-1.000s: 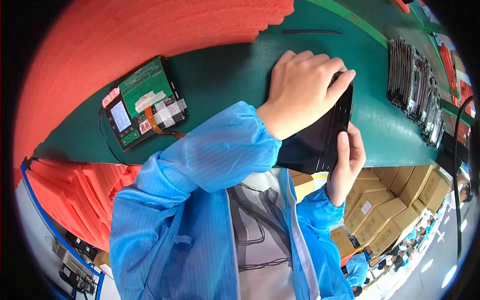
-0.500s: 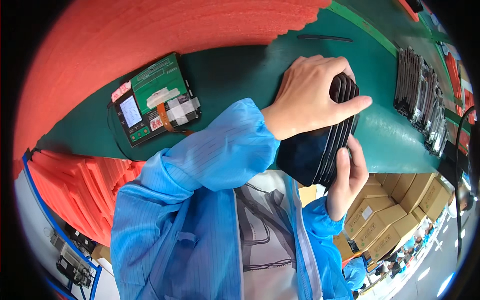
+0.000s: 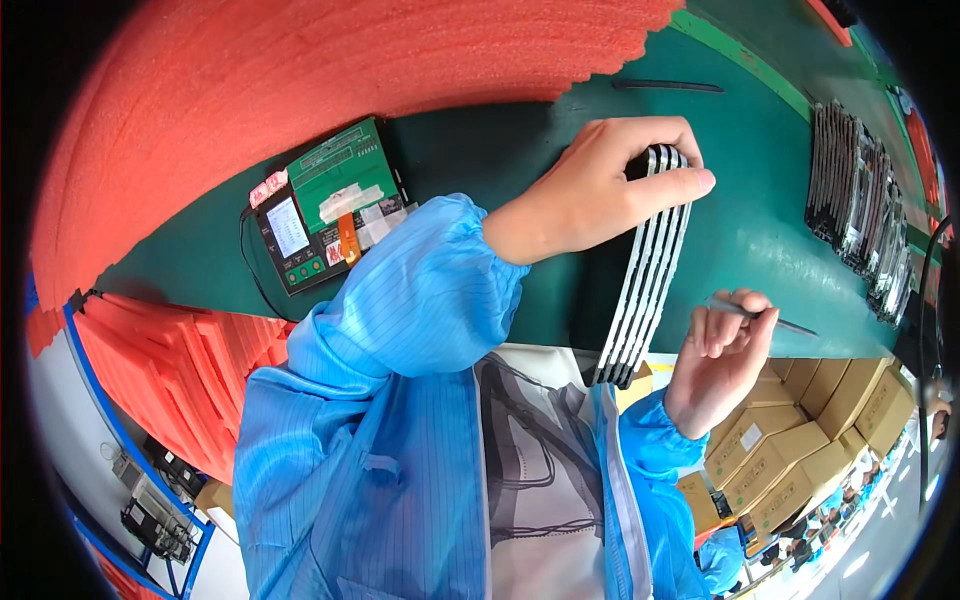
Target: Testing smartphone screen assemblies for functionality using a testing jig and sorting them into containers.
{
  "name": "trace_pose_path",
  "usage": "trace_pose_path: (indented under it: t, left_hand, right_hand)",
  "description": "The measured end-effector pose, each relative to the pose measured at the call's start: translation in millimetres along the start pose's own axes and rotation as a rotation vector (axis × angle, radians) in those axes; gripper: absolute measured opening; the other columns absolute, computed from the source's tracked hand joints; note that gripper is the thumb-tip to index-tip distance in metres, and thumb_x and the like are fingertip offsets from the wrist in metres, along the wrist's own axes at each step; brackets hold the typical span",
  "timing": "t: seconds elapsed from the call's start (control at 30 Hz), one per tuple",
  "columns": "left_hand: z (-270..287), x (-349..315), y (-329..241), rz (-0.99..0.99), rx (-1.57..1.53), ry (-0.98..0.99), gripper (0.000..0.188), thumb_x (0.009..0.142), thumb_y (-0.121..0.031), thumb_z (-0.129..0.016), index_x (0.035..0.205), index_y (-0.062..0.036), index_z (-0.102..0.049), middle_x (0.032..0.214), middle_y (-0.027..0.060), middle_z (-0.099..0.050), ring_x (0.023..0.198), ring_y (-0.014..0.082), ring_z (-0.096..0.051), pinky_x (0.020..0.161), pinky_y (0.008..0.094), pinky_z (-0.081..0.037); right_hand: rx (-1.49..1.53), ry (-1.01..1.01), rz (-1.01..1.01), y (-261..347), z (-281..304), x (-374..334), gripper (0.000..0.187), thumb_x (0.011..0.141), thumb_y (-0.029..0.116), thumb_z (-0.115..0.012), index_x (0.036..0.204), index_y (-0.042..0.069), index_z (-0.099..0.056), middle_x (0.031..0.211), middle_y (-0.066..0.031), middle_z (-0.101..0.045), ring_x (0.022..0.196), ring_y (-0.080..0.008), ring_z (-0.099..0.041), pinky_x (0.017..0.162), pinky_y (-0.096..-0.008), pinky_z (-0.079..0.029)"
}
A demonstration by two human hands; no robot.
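My left hand [image 3: 610, 185] is closed over the far end of a stack of thin black phone-sized panels [image 3: 640, 290]. Its thumb lies along the right side and its fingers wrap the far edge. The panels stand on edge, side by side, with pale strips along their upward edges; their near end reaches the table's front edge. To the right of the stack and apart from it, my right hand [image 3: 722, 350] is closed on a slim dark pen-like tool [image 3: 795, 327], pinched between thumb and fingers. The tool's exact kind cannot be made out.
A test board [image 3: 345, 175] with a small lit screen and a cable sits on the green table [image 3: 750, 220]. Red foam [image 3: 350, 50] covers the far left. A dark strip [image 3: 668, 86] lies at the back. Rows of similar panels [image 3: 855, 200] stand right; cartons [image 3: 770, 450] are beyond the front edge.
My right hand has left the stack's side and moved right, the slim tool now plainly showing in it. The stack has turned so its pale-striped edges face up, still in my left hand.
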State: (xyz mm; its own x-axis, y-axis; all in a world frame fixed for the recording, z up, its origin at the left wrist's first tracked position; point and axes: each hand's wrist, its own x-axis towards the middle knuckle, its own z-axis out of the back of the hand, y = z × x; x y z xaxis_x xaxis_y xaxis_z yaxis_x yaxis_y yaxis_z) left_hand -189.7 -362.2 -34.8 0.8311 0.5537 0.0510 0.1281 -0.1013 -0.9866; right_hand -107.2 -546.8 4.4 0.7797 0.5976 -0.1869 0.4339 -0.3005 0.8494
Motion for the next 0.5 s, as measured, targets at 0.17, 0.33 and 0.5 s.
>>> trace_pose_path:
  t: [0.17,0.33,0.5]
  left_hand:
    - [-1.8,2.0,4.5,-0.031,-0.006,-0.015,0.019,0.093,-0.019,-0.062,0.087,-0.0012,-0.060,0.076,0.0012,-0.058,0.073,0.0061,-0.053,0.064,0.0239,-0.040]
    - [-3.8,1.5,3.9,-0.065,-0.033,-0.050,0.018,0.093,-0.018,-0.062,0.086,-0.0010,-0.060,0.075,0.0012,-0.057,0.072,0.0066,-0.052,0.065,0.0241,-0.040]
    - [-5.2,1.3,2.7,-0.064,-0.034,-0.059,0.018,0.092,-0.017,-0.061,0.086,-0.0007,-0.060,0.075,0.0016,-0.057,0.072,0.0072,-0.052,0.065,0.0248,-0.040]
  right_hand:
    - [-0.280,0.062,0.069,-8.3,-40.1,-9.0,0.020,0.103,0.017,-0.048,0.106,-0.001,-0.056,0.078,-0.0084,-0.059,0.054,-0.0082,-0.043,0.049,-0.0199,-0.033]
    - [-0.429,0.095,0.133,-11.9,-49.7,-3.5,0.017,0.102,0.013,-0.049,0.100,-0.002,-0.058,0.076,-0.0085,-0.060,0.053,-0.0069,-0.043,0.047,-0.0199,-0.033]
    - [-0.603,0.052,0.075,-5.6,-61.5,-2.9,0.016,0.102,0.012,-0.049,0.099,-0.001,-0.058,0.077,-0.0080,-0.063,0.053,-0.0057,-0.044,0.049,-0.0188,-0.033]
